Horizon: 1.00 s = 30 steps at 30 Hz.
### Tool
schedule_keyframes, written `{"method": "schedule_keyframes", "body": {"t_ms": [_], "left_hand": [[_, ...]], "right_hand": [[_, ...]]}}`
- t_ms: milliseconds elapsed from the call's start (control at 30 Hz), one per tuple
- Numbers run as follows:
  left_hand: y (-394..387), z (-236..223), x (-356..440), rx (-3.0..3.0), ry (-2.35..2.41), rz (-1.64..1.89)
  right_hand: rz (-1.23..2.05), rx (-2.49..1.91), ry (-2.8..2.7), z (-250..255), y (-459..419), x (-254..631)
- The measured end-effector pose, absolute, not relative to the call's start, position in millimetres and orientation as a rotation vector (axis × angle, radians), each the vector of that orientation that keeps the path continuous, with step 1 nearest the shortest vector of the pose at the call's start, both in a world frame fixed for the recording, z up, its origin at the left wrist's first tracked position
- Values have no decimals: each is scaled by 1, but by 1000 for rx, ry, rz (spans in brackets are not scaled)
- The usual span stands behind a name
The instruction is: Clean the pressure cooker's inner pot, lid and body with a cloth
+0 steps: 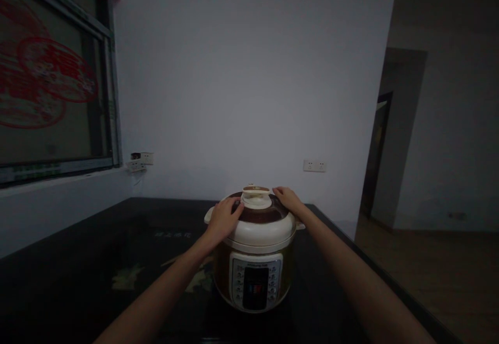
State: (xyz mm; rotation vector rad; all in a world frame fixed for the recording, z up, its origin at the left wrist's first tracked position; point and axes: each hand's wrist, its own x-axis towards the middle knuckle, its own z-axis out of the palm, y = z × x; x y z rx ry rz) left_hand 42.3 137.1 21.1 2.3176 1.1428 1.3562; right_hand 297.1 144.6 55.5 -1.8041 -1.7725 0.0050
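An electric pressure cooker (224,266) stands upright in front of me, with a cream and brown lid (265,234) seated on its body. On top of the lid is a raised handle (256,190). My left hand (226,215) rests on the left side of the lid, its thumb apart from the fingers, beside the handle but not around it. Across from it, my right hand (287,198) lies on the lid's right rear with its fingers extended toward the handle. A control panel (256,284) with a dark display and buttons faces me.
The cooker stands on a dark glossy table (163,261) with a faint leaf pattern. Behind it rises a pale wall with a double socket (314,166). More sockets (141,161) are near the window (54,89) at left. Wooden floor (440,261) lies to the right.
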Motion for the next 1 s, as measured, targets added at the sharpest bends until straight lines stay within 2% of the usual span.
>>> {"method": "schedule_keyframes", "body": {"t_ms": [367,1000], "left_hand": [[138,21,38,2354,1072,1358],[187,25,16,2300,744,1102]], "right_hand": [[-23,-2004,-2016,66,146,290],[-92,-2073,-2232,79,108,302]]}}
